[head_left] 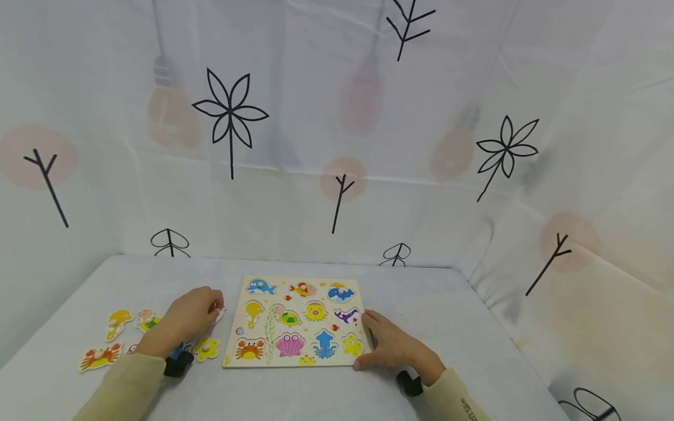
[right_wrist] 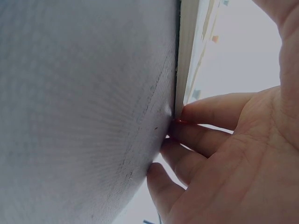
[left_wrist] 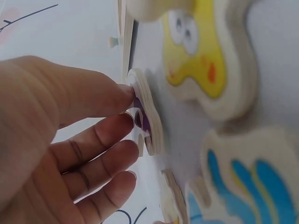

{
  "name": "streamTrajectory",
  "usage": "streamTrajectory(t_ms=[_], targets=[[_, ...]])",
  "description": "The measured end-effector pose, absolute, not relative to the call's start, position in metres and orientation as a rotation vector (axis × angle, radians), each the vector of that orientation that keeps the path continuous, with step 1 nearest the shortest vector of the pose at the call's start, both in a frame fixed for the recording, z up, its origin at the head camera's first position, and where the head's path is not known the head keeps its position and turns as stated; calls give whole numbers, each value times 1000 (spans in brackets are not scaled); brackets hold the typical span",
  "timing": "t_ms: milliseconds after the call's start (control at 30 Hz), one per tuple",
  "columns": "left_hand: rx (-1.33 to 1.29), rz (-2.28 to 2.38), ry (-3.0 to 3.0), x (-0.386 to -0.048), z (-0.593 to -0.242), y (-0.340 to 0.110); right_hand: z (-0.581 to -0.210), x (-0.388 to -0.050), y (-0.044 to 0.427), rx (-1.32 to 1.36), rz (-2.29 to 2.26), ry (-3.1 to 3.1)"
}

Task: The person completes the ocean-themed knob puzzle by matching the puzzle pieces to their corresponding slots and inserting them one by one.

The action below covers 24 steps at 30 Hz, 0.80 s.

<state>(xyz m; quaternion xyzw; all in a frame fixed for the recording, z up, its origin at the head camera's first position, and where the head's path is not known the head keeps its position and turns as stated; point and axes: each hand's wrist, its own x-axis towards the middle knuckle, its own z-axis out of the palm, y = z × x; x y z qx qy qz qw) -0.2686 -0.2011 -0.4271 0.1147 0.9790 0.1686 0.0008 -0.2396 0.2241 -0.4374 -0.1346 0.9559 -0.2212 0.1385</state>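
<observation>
My left hand [head_left: 186, 318] [left_wrist: 74, 140] is left of the puzzle board [head_left: 284, 363]. In the left wrist view its thumb and index finger pinch a thin wooden piece with purple markings [left_wrist: 147, 109]; the piece stands on edge and its knob is hidden. My right hand [head_left: 392, 342] [right_wrist: 233, 158] rests at the board's right side, fingers spread, the fingertips touching the board's edge [right_wrist: 187, 56] and the cloth. Knobs show on the three sea animals in the board's top row. A yellow star piece [head_left: 206, 349] [left_wrist: 205, 60] lies near my left hand.
Left of the board lie a crab piece [head_left: 100, 356], a yellow seahorse piece [head_left: 117, 323], a turtle piece [head_left: 147, 320] and a blue piece [head_left: 181, 349] [left_wrist: 238, 186] partly behind my left wrist. A patterned cloth backdrop [head_left: 295, 222] stands behind the white table surface [head_left: 316, 397].
</observation>
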Motion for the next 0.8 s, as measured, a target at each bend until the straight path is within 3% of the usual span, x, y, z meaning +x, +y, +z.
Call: streamTrajectory(t_ms=[400,800], targets=[[432,641,3057,-264,-421,-183,-435,-240,224,-410,-627,2768],[730,605,3073,-266,-417,-138,-435,-240,225,-424,-623,2768]])
